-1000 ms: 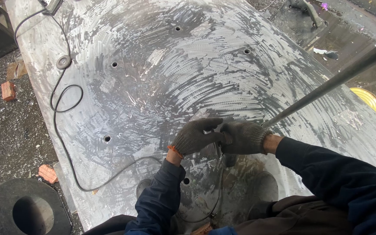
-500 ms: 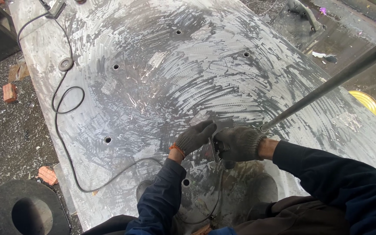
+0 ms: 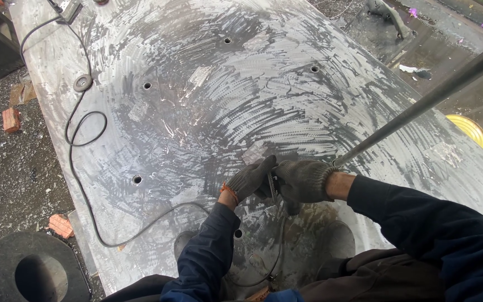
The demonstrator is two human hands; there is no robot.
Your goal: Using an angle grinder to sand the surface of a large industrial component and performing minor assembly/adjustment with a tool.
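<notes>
Steel plate (image 3: 208,100), big and curved, already carries bright swirled grind marks over most of its upper face (the duller patch nearest the person looks less worked). Both gloved hands, left hand (image 3: 251,179) and right hand (image 3: 304,180), are clamped together around a small tool (image 3: 273,187) pressed on the plate's near part, its black cable (image 3: 79,162) trailing left.

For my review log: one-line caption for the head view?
Gloved left hand and right hand grip a tool on a scuffed steel plate.
</notes>
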